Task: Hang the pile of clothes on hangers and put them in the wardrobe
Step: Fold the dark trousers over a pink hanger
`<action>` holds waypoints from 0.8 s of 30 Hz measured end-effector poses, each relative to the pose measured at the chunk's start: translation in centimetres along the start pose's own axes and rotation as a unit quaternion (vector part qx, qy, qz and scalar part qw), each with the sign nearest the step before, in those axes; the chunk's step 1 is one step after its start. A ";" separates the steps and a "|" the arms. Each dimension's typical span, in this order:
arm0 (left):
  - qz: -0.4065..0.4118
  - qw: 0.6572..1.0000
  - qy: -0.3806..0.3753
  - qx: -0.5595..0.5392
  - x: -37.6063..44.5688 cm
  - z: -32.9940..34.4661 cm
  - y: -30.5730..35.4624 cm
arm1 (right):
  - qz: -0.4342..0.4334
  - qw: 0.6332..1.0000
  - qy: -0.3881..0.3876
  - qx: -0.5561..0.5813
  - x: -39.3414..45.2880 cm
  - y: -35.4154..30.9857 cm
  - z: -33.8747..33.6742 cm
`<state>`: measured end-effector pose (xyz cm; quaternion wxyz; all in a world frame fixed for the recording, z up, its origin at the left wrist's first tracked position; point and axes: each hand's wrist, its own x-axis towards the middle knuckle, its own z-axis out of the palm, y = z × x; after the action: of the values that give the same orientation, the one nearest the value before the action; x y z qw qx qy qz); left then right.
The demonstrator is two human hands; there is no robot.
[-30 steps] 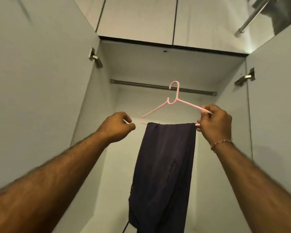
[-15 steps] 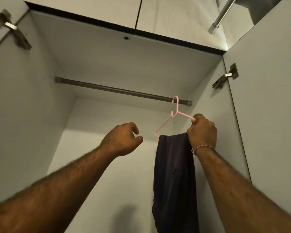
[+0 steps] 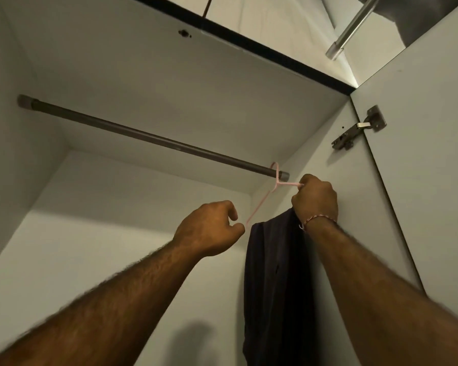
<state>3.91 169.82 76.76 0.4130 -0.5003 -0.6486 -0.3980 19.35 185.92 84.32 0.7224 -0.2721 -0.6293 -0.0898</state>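
Inside of a built-in wardrobe in a home, seen from below. Plain pale panels form its sides, back and top. A dark metal rail runs across under the top, with a pink hanger hooked at its right end carrying a dark garment. A steel hinge joins the open door on the right.
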 end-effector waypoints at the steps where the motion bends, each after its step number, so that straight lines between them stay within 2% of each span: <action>1: 0.004 1.000 0.005 -0.001 0.3 0.4 -0.4 | 0.009 1.000 -0.010 -0.008 0.2 0.1 0.3; 6: 0.008 1.000 -0.004 -0.015 0.7 3.0 -2.2 | 0.015 0.999 0.005 -0.031 0.4 1.3 0.6; 9: 0.015 0.999 -0.010 -0.031 0.3 4.5 -2.8 | -0.013 0.998 0.024 -0.065 -0.3 1.6 0.2; 11: 0.018 0.999 -0.013 -0.040 -0.1 5.3 -3.1 | -0.075 0.985 0.063 -0.143 -1.4 1.6 0.2; 14: 0.032 0.999 -0.011 -0.035 -1.4 6.1 -3.5 | -0.189 0.947 0.115 -0.233 -3.6 1.1 0.2; 19: 0.088 0.991 -0.016 0.100 -6.8 7.1 -5.7 | -0.280 0.944 -0.011 -0.174 -10.9 -0.7 2.5; 21: 0.072 0.985 -0.036 0.153 -10.7 7.1 -7.3 | -0.285 0.947 -0.082 -0.123 -15.7 -1.7 3.6; 24: 0.024 0.984 -0.038 0.174 -18.4 5.8 -9.5 | -0.290 0.942 -0.166 -0.037 -23.6 -2.9 4.5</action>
<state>-3.22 167.62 56.61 0.4783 -0.4509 -0.7108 -0.2502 9.61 180.73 62.79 0.5402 -0.1154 -0.7880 -0.2718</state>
